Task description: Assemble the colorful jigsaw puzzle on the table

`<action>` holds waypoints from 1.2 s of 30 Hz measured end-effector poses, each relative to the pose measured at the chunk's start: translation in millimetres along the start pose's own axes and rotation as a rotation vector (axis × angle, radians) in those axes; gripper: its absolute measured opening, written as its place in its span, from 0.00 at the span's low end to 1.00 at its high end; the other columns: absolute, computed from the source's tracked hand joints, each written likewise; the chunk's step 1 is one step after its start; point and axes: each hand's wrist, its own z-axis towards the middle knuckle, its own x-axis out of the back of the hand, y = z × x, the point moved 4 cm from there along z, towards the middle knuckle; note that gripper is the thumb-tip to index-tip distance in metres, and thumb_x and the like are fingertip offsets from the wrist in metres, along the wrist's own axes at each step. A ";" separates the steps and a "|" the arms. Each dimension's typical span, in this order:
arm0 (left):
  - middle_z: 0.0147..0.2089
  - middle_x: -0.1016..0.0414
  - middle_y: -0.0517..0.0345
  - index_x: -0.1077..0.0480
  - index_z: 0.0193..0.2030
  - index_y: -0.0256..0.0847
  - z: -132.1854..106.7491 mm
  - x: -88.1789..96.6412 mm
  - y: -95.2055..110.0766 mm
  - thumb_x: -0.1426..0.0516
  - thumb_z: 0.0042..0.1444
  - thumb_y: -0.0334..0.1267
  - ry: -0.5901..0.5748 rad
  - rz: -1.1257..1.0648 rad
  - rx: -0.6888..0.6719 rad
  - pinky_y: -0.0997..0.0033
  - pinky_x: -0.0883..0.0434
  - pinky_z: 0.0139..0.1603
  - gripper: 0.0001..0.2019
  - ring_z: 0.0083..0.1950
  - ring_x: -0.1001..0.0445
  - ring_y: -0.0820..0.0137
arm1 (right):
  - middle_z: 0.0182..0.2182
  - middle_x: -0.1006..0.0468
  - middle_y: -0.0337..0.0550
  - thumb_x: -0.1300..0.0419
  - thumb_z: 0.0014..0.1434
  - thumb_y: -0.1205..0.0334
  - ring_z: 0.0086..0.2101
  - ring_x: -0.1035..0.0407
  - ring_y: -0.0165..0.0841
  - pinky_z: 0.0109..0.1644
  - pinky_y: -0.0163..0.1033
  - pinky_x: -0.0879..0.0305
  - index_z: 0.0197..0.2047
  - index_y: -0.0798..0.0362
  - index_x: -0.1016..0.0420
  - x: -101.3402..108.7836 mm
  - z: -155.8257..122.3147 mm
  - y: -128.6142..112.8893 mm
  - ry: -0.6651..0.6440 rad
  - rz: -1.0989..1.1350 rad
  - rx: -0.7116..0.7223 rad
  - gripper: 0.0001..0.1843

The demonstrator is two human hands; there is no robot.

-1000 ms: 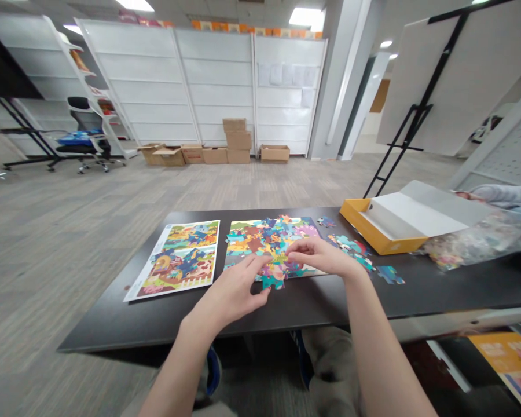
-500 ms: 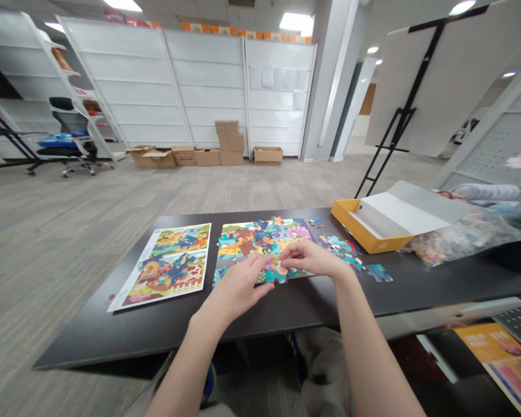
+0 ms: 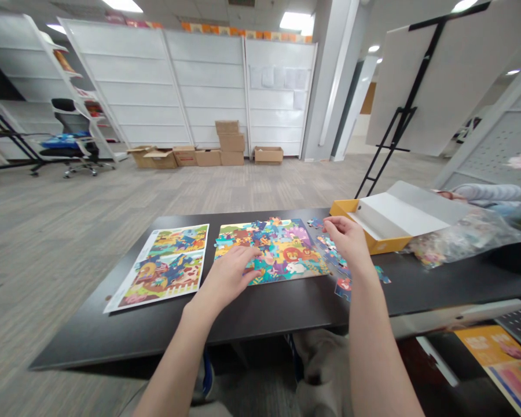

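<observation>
A colourful jigsaw puzzle (image 3: pixel 293 255) lies partly assembled in its board on the black table, with lions and a white rabbit at its right side. My left hand (image 3: pixel 232 269) rests over the puzzle's left front part, fingers stretched and thumb apart, hiding that corner. To the right, my right hand (image 3: pixel 345 234) hovers over the loose puzzle pieces (image 3: pixel 330 246), its fingers loosely bent and no piece visible in them. Some of these pieces are covered by the hand and wrist. A red and blue piece (image 3: pixel 342 288) lies near the puzzle's right front corner.
A printed picture sheet (image 3: pixel 165 266) lies left of the puzzle on the black table (image 3: pixel 156 330). At the right stand an open yellow box (image 3: pixel 391 244) and a clear plastic bag (image 3: pixel 464 237) of pieces. An easel (image 3: pixel 393 139) is behind them.
My right hand has left the puzzle's middle and moved right, over the loose pieces, uncovering the lions and rabbit. My left hand has shifted slightly left.
</observation>
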 end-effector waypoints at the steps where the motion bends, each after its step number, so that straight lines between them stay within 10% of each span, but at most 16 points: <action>1: 0.57 0.22 0.50 0.29 0.54 0.43 7.2 -2.0 1.1 0.37 0.60 0.36 -0.013 0.006 -0.011 0.56 0.27 0.59 0.16 0.60 0.26 0.57 | 0.27 0.18 0.48 0.38 0.52 0.51 0.31 0.23 0.39 0.36 0.40 0.31 0.36 0.56 0.21 -1.5 0.0 0.1 -0.008 -0.034 0.002 0.16; 12: 0.49 0.19 0.53 0.23 0.44 0.43 91.7 -37.2 14.7 0.36 0.59 0.39 -0.203 0.026 -0.078 0.60 0.27 0.55 0.07 0.53 0.23 0.59 | 0.29 0.17 0.48 0.40 0.55 0.53 0.33 0.22 0.40 0.40 0.41 0.30 0.36 0.54 0.21 -3.6 7.9 2.9 -0.016 -0.145 0.028 0.14; 36: 0.55 0.20 0.53 0.23 0.51 0.42 77.4 -53.8 0.2 0.40 0.60 0.30 -0.244 -0.161 -0.120 0.61 0.32 0.63 0.14 0.58 0.25 0.61 | 0.30 0.17 0.45 0.41 0.58 0.56 0.33 0.22 0.38 0.40 0.40 0.30 0.34 0.52 0.21 -19.8 -5.0 -0.1 -0.081 -0.281 0.090 0.11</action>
